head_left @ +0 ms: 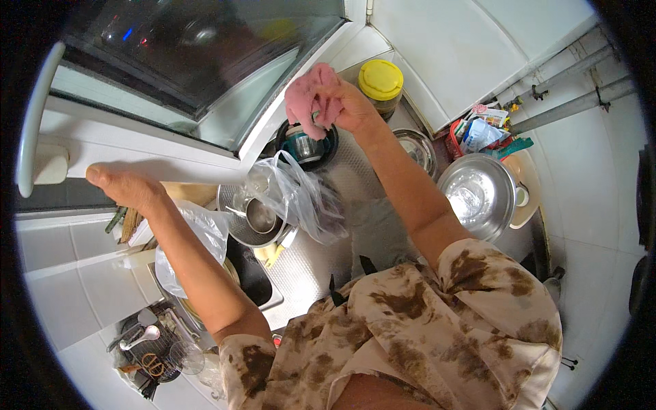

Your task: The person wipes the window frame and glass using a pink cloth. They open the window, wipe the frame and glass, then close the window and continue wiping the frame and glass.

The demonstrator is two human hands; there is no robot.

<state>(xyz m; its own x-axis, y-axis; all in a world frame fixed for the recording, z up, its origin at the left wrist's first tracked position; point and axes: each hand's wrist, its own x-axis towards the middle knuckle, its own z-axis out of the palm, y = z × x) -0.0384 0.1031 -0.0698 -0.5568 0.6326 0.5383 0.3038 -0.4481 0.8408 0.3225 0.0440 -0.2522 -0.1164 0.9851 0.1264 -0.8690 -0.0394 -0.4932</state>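
A pink cloth (313,100) is bunched in my right hand (353,108), beside the window frame's edge and left of a jar with a yellow lid (381,80). My left hand (125,188) grips the lower edge of the white window sash (138,138), just right of its long handle (41,118). The sash stands swung inward over the counter. Beneath the cloth sits a dark round basin (333,148) with a metal and teal container (306,146) in it.
A metal colander (241,238) holds a small steel bowl (261,215), with a clear plastic bag (307,200) beside it. The sink (256,279) lies lower left. A steel basin (479,197) and a red basket of packets (455,139) stand right. Utensils (148,333) hang lower left.
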